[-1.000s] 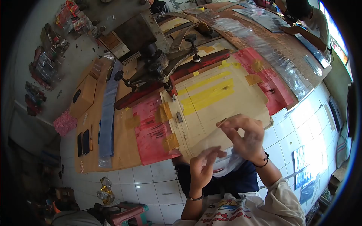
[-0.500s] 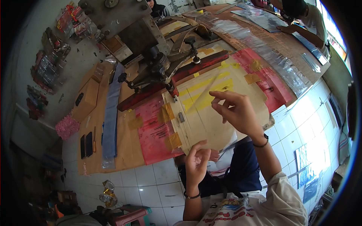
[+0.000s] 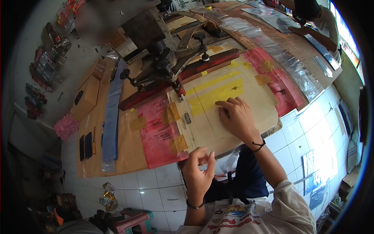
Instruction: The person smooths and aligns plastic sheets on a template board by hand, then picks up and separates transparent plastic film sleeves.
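My right hand (image 3: 238,119) is low over the pale board (image 3: 253,93), its fingertips bent near the lower edge of the yellow tape (image 3: 222,95). Thumb and index finger are close together; anything between them is too small or clear to make out. At the board's front left corner is my left hand (image 3: 199,169), fingers curled and thumb apart, with nothing visible in it. Clear plastic (image 3: 230,163) hangs past the board's front edge. A small grey metal piece (image 3: 187,118) sits on the board's left strip.
Behind the board stands a machine with a red bar (image 3: 148,93) and black knobs. Red sheets (image 3: 159,136) flank the board. Blue strips (image 3: 112,117), phones (image 3: 89,145) and a cardboard box (image 3: 87,95) are at the left. Another person (image 3: 325,29) works at the back right.
My right hand has come down toward the board and slightly left. My left hand has moved a little left since the earliest frame. The clear film seen earlier between my hands no longer shows there.
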`<action>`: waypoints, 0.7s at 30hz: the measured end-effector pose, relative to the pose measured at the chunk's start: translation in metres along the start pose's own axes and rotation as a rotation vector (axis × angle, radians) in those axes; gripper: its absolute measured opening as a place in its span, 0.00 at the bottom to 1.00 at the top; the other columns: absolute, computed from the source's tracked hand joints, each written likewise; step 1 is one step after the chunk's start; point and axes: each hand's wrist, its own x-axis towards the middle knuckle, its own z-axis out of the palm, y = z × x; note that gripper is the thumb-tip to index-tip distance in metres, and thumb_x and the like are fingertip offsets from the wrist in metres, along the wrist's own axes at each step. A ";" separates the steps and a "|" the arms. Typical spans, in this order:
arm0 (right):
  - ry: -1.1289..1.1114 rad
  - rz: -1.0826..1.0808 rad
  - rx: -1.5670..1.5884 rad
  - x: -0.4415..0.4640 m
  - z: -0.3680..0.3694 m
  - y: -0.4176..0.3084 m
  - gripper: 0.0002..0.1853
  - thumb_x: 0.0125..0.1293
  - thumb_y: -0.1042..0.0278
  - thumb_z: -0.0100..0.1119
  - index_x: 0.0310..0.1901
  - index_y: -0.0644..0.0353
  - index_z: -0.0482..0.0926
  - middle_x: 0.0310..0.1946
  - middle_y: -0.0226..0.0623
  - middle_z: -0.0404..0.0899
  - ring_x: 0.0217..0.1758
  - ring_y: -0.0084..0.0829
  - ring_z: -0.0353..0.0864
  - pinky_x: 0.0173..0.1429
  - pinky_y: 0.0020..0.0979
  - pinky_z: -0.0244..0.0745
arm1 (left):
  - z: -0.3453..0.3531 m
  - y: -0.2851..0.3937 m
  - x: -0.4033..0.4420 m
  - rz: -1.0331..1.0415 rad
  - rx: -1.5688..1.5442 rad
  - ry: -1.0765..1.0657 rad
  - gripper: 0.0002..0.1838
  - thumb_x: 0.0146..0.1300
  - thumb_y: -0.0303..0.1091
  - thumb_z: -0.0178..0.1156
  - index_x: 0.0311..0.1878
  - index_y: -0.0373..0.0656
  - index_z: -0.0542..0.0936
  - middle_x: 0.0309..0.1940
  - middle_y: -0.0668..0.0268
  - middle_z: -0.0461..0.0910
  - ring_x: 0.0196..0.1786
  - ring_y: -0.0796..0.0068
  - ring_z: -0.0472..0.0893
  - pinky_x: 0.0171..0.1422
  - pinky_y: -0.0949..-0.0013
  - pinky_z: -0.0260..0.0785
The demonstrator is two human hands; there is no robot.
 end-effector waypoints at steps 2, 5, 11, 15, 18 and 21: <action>-0.004 -0.002 -0.063 0.002 0.003 0.002 0.12 0.71 0.66 0.62 0.50 0.58 0.91 0.37 0.43 0.85 0.48 0.48 0.83 0.60 0.43 0.77 | -0.009 0.008 0.025 0.183 0.303 -0.154 0.24 0.69 0.36 0.71 0.64 0.38 0.79 0.56 0.54 0.84 0.63 0.49 0.82 0.75 0.43 0.69; -0.055 -0.003 -0.122 0.011 0.006 0.005 0.14 0.71 0.66 0.63 0.54 0.58 0.89 0.47 0.45 0.85 0.54 0.47 0.81 0.63 0.44 0.75 | 0.006 -0.015 0.056 0.283 0.603 -0.289 0.28 0.71 0.48 0.67 0.66 0.38 0.81 0.68 0.50 0.79 0.75 0.48 0.74 0.86 0.41 0.53; -0.187 -0.355 -0.191 0.038 0.006 0.020 0.23 0.76 0.57 0.59 0.68 0.55 0.81 0.75 0.51 0.71 0.80 0.49 0.66 0.79 0.56 0.63 | 0.000 -0.035 0.092 0.204 0.607 -0.394 0.33 0.73 0.53 0.64 0.69 0.35 0.79 0.74 0.50 0.75 0.80 0.48 0.69 0.90 0.42 0.44; -0.397 -0.434 -0.204 0.057 0.017 0.038 0.28 0.82 0.50 0.51 0.76 0.54 0.73 0.82 0.52 0.63 0.87 0.50 0.58 0.88 0.57 0.50 | 0.001 -0.051 0.104 0.154 0.573 -0.345 0.34 0.74 0.51 0.64 0.71 0.32 0.77 0.76 0.48 0.72 0.81 0.47 0.67 0.89 0.42 0.47; -0.375 -0.471 -0.200 0.067 0.028 0.043 0.29 0.83 0.49 0.48 0.78 0.54 0.70 0.82 0.51 0.62 0.86 0.50 0.58 0.89 0.57 0.46 | 0.007 -0.062 0.107 0.073 0.549 -0.291 0.38 0.73 0.50 0.64 0.75 0.30 0.72 0.79 0.44 0.67 0.83 0.45 0.63 0.88 0.43 0.50; -0.322 -0.480 -0.172 0.069 0.034 0.045 0.29 0.83 0.49 0.47 0.79 0.54 0.70 0.81 0.51 0.64 0.86 0.49 0.60 0.89 0.58 0.46 | 0.006 -0.062 0.107 0.040 0.501 -0.299 0.41 0.71 0.51 0.66 0.76 0.28 0.70 0.79 0.42 0.66 0.82 0.42 0.63 0.87 0.44 0.52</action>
